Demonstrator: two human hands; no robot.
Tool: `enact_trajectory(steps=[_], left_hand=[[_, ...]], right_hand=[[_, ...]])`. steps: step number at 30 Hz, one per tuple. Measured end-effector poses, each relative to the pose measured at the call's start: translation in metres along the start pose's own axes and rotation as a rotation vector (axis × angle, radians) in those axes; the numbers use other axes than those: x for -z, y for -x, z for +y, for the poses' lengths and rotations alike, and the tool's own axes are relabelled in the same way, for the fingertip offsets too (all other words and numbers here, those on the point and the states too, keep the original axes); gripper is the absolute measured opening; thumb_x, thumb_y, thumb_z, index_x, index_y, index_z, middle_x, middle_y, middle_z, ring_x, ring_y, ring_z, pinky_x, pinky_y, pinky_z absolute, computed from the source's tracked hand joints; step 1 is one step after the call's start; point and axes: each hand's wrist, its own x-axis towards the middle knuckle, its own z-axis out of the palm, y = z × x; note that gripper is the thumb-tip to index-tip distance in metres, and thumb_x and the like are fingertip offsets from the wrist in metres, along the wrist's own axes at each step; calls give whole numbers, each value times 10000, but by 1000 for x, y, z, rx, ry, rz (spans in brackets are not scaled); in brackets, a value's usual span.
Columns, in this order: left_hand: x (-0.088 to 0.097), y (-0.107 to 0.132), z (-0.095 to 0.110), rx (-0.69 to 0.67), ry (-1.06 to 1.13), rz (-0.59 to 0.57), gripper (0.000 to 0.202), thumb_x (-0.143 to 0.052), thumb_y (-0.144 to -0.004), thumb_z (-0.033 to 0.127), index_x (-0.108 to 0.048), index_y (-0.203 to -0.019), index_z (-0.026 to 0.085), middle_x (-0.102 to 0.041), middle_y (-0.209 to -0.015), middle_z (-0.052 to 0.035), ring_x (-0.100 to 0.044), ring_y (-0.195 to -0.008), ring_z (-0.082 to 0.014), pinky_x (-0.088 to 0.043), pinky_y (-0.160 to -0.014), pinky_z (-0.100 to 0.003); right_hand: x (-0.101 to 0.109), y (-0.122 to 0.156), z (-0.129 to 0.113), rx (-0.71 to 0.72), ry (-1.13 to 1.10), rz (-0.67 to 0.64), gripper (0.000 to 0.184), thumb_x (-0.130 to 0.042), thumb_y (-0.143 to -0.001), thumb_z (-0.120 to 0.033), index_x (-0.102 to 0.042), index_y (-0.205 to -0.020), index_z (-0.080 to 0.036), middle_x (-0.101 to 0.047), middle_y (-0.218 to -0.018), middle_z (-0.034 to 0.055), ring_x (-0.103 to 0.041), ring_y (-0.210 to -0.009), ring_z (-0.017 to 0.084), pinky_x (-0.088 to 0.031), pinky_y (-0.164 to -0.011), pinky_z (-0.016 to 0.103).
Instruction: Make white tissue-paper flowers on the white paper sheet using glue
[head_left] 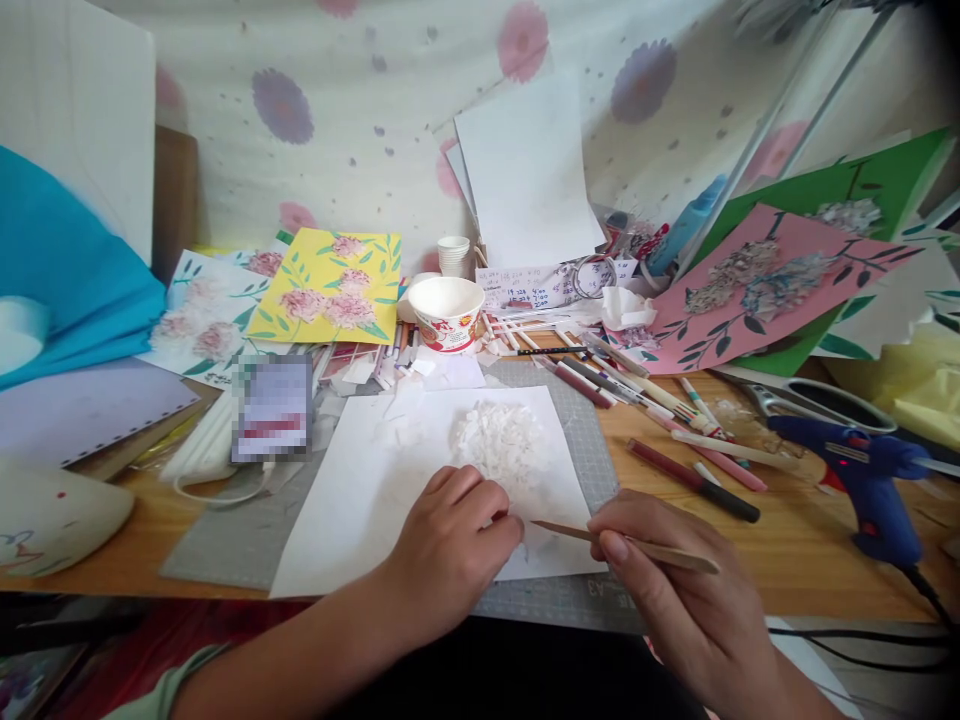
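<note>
My right hand (675, 570) grips a thin pointed wooden stick (679, 558), its tip directed left toward my other hand. Curled over the lower part of a white paper sheet (360, 490), my left hand (457, 545) has thumb and fingers pressed together; whatever they pinch is hidden. Just beyond the left fingers, a round cluster of small white paper petals (501, 440) lies on the sheet. Under the sheet is a grey cutting mat (232, 540).
A blue hot glue gun (862, 480) and scissors (817, 400) lie at right, near scattered pens and markers (690, 480). A paper bowl (446, 310) stands behind the sheet. Flower pictures on yellow (330, 320) and pink card (697, 345) lean at the sides. A phone (271, 408) with a cable sits left.
</note>
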Motion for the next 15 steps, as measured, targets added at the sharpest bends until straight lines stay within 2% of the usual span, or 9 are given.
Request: enact_trajectory(steps=[6, 11, 13, 15], left_hand=[[-5, 1, -3, 88, 69, -32, 124, -584, -878, 181, -635, -767, 167, -579, -748, -30, -449, -715, -178, -367, -649, -328], [-5, 1, -7, 176, 181, -65, 73, -597, -850, 172, -616, -780, 162, -577, -777, -37, -478, -744, -185, -390, -672, -333], [-6, 0, -7, 188, 217, -69, 32, -612, -831, 172, -615, -800, 164, -575, -786, -36, -483, -752, -187, -394, -678, -334], [-6, 1, -7, 196, 234, -90, 24, -638, -807, 175, -615, -806, 167, -572, -794, -32, -484, -758, -189, -395, -691, -339]], right_hand=[[-10, -11, 4, 25, 134, -119, 167, -412, -976, -189, -492, -830, -204, -513, -658, -31, -487, -578, 106, -326, -547, 247], [-16, -17, 0, 76, 221, -145, 179, -407, -942, -134, -485, -790, -189, -484, -635, -20, -454, -556, 125, -283, -531, 275], [-18, -19, 1, 45, 167, -136, 181, -441, -912, -117, -515, -760, -181, -489, -630, -17, -456, -556, 125, -284, -534, 277], [-19, -18, 7, -74, -6, -62, 188, -507, -888, -133, -559, -713, -179, -519, -623, -18, -468, -543, 117, -303, -532, 267]])
